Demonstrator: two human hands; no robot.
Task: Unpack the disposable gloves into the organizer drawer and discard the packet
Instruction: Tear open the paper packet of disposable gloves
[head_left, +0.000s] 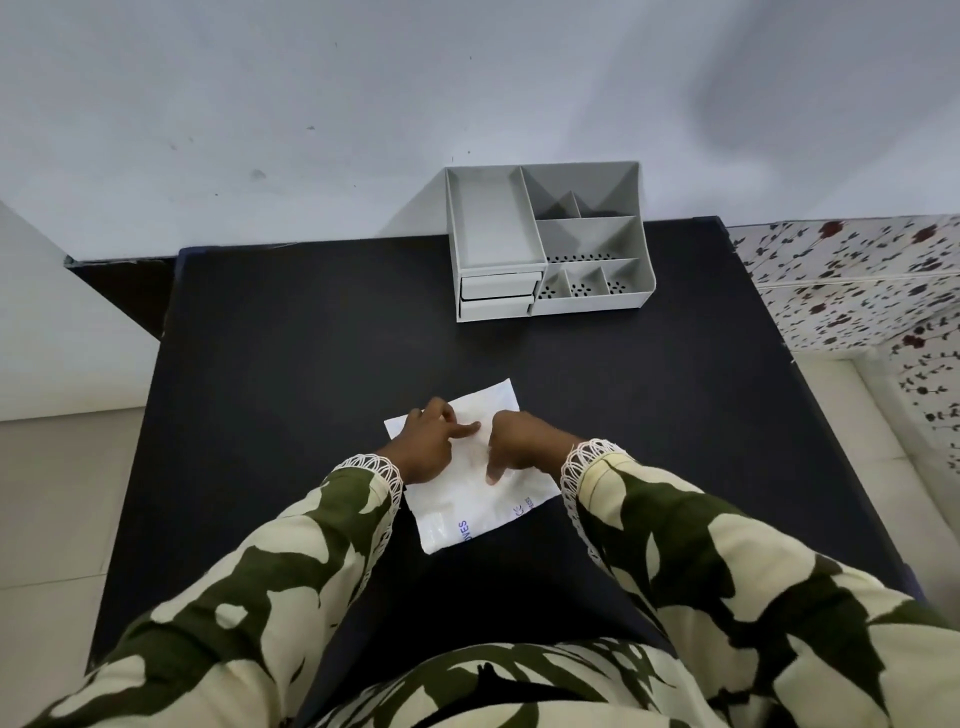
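A white flat glove packet (470, 512) with blue print lies on the black table (291, 364) in front of me. My left hand (431, 441) rests on its upper left part, index finger stretched out to the right across it. My right hand (519, 441) presses on its middle, one finger pointing down onto the packet. Both hands touch the packet; neither lifts it. A grey desk organizer (550, 239) stands at the table's far edge against the wall. Its two small drawers (498, 296) at the lower left front are closed.
The organizer has an open tray on the left and several open compartments on the right. A white wall runs behind the table. A floral-patterned cloth (852, 280) lies to the right. Pale floor tiles show on the left.
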